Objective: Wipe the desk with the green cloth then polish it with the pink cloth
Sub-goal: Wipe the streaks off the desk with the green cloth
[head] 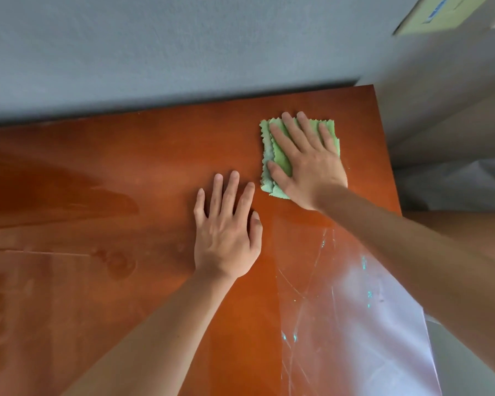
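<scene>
Clear film (355,304) covers the desk's near right edge. Left hand (226,238) lies flat, fingers straight, bracing mid-desk (97,195). Right hand (309,167) presses the folded green cloth (283,162) flat near the far right corner; overlapping, even strokes would serve best.

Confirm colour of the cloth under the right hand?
Light green cloth, zigzag edges; head view.

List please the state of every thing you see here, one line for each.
green cloth: folded, flat on the desk, under the right hand
right hand: open, pressing the cloth
left hand: open, flat on the desk
desk: streaked, glare near its right edge
</scene>
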The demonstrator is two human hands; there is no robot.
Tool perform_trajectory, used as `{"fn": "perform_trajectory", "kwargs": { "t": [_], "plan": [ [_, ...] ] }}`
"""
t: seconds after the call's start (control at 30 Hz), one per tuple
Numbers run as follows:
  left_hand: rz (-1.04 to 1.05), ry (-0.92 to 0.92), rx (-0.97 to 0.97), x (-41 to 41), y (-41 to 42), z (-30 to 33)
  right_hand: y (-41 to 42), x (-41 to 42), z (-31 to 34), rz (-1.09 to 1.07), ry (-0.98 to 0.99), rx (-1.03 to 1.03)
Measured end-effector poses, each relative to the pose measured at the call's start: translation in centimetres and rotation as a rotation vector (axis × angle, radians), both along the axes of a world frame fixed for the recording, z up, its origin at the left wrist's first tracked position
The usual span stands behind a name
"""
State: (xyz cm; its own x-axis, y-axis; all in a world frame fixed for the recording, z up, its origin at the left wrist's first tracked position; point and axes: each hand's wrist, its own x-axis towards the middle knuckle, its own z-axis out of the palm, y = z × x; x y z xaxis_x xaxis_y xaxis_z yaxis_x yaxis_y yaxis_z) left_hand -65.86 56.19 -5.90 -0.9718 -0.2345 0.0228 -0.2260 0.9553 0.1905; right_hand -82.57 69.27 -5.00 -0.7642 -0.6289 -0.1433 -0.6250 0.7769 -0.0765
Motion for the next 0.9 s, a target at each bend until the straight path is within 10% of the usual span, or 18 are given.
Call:
{"fn": "perform_trajectory", "kwargs": {
  "t": [0.47,0.9],
  "plan": [
    [0.004,-0.002,-0.005,-0.1,-0.1,0.0,-0.3,-4.7,0.3,-0.045,-0.027,-0.049],
    [0.012,-0.013,-0.024,-0.1,-0.1,0.0,4.1,11.2,-0.8,-0.028,-0.021,-0.100]
  ]
}}
